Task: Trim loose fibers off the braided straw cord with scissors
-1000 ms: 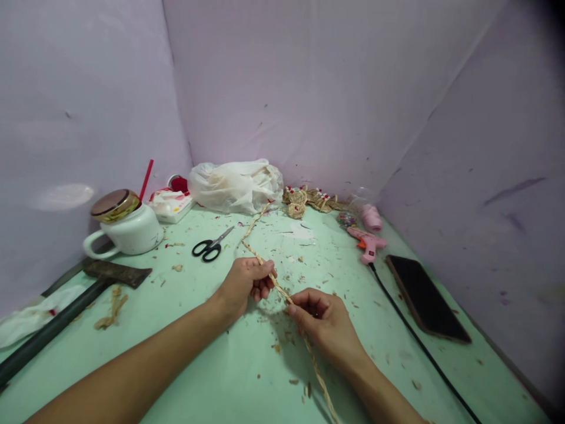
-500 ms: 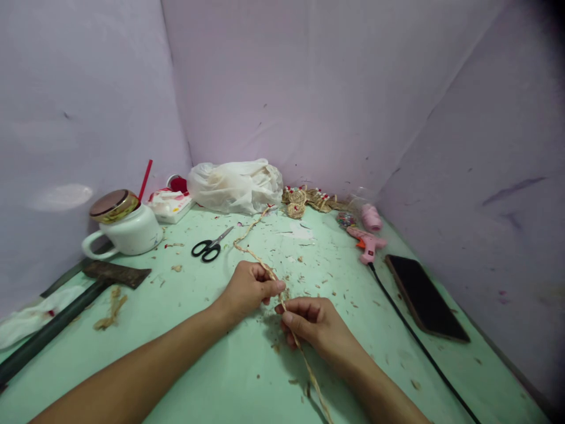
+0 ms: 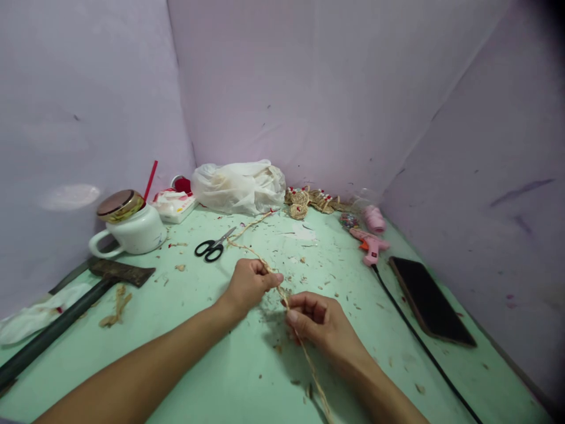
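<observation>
- Head view: scuffed lilac walls [image 3: 309, 88] at nine, twelve and three o'clock.
- Green bench [image 3: 198, 365], strewn with dry scraps [image 3: 420, 388].
- Left hand [image 3: 253, 287], right hand [image 3: 324, 321]: each grip pinches twisted cord [image 3: 315, 377].
- Cord: between the hands, trailing toward eleven and five o'clock.

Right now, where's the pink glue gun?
Head view, right of centre: the pink glue gun lies on the green tabletop, just in front of the pink roll, left of the phone, beyond the right hand.
</observation>
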The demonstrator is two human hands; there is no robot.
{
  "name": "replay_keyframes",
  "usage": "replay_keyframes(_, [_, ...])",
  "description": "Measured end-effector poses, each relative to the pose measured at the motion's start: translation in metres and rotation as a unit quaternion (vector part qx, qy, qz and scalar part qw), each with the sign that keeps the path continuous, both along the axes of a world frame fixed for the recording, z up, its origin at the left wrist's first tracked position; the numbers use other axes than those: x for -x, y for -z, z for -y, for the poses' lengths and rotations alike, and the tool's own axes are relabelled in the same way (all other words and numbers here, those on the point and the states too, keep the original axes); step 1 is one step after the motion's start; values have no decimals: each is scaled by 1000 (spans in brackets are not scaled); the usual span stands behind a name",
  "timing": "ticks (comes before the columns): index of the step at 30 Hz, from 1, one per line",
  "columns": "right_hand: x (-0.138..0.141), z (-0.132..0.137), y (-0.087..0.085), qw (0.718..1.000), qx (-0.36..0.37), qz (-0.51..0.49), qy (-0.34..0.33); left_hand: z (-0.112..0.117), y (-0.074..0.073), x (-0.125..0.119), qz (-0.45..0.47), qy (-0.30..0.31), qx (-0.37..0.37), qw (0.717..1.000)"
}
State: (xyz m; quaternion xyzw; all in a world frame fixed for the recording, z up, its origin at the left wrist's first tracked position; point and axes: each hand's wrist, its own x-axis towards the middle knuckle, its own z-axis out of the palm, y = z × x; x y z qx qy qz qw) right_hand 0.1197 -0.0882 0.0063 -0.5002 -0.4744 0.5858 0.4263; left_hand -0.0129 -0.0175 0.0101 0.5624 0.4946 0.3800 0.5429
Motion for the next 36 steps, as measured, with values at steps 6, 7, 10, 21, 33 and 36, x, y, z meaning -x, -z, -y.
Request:
replay_keyframes(6, [1, 0, 1, 1000, 12, -3, 6, -1, -4, 5, -30, -36, -30, 998])
replay_keyframes(7, [1, 0, 2, 1000, 22, -17, 1, -1, -3, 4, -35, -36, -27, 998])
replay_keyframes(10, [2, 1, 3, 998, 33, -54, -11, 0, 4, 0, -49, -34, -16, 998])
replay_keyframes(21, [2, -5, 7, 988, 69, -134, 30, 9, -4, 0, 30, 94, 68, 993])
replay_keyframes(33, [2, -3, 8, 995, -4, 39, 93, 2, 0, 5, 87, 57, 69, 992])
replay_keyframes(36, [0, -2, 12, 982, -76, 127, 117, 3, -1, 5, 105, 76, 79, 988])
